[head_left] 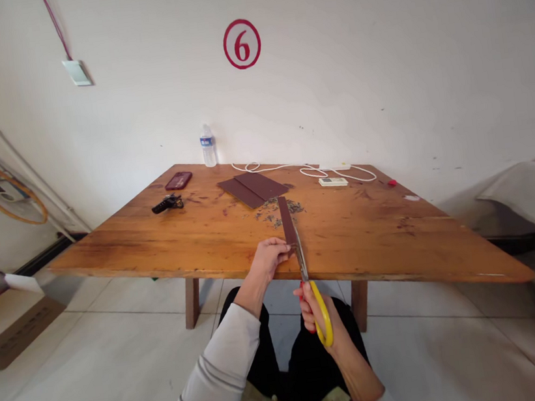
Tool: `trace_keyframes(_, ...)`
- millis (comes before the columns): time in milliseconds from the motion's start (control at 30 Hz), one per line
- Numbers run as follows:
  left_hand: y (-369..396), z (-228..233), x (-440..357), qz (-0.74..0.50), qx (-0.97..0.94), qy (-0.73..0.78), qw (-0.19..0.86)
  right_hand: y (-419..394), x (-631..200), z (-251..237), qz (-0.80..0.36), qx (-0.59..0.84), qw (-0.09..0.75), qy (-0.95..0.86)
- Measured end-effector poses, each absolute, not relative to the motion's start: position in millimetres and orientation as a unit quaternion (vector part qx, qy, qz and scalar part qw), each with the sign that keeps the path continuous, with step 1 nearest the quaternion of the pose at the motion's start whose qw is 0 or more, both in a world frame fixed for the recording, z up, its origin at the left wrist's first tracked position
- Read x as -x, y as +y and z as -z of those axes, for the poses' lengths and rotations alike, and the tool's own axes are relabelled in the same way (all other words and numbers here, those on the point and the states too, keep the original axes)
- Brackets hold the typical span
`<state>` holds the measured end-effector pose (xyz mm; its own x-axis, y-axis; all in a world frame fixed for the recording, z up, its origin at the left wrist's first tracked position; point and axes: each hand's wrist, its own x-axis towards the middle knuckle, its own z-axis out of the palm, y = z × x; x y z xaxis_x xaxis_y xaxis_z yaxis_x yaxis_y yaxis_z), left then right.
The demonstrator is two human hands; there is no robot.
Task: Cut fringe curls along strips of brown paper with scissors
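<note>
At the wooden bench's (154, 241) six o'clock edge, the left hand (269, 257) is pinching a thin brown strip (287, 221), its grip pressed together. The right hand (311, 310) is closing yellow-handled scissors (313, 300) on it. The strip looks light, flexible, best held near the cut.

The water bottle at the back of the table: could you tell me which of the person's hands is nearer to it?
Left. The left hand pinches the brown strip at the table's near edge, on the water bottle side. The right hand holds the scissors lower, off the table.
</note>
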<state>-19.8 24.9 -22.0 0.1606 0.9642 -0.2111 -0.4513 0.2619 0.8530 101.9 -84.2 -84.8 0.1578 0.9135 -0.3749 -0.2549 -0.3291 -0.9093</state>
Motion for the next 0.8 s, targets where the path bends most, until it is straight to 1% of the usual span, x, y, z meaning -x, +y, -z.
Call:
trace_keyframes(367,25.4,24.5,20.8,-0.511,-0.338,0.385,0.690,-82.6,-103.5,86.2,-0.573,0.557,0.519,-0.303)
trace_keyframes(800,26.7,27.1,20.6,-0.513,-0.342,0.395,0.681,-82.4,-103.2,81.1,-0.585,0.574,0.495,-0.287)
